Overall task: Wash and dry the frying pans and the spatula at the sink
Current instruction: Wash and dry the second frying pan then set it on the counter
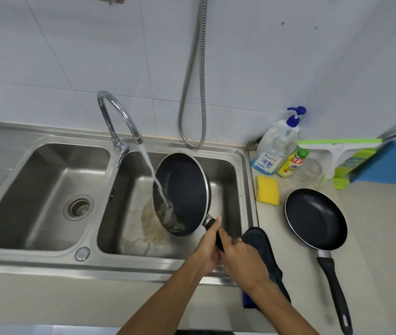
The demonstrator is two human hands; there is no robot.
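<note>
Both forearms come in from the bottom edge, cut off by the frame. The left hand and right hand are both curled round the black handle of the first frying pan, so most of that handle is buried under fingers; only the metal collar and a short black bit show.

That pan sits tilted over the right basin of the sink, its inside facing left, with the stream from the faucet hitting its lower part. The water pooling on the basin floor below looks murky.

A dark cloth lies across the sink's right rim onto the counter, half hidden by the right wrist. There's a blue scrap at its near end; can't tell if it's the same item.

The second frying pan lies flat on the counter right of the sink, handle pointing at the near edge. So two pans total.

The sink has two basins; the left one has a strainer in its drain.

Toward the counter's back edge: one yellow sponge, a pump bottle, a yellow bottle, something clear and glassy that's hard to make out, and a green-and-white squeegee. A metal hose hangs down the tiled wall, its top cut off
</note>
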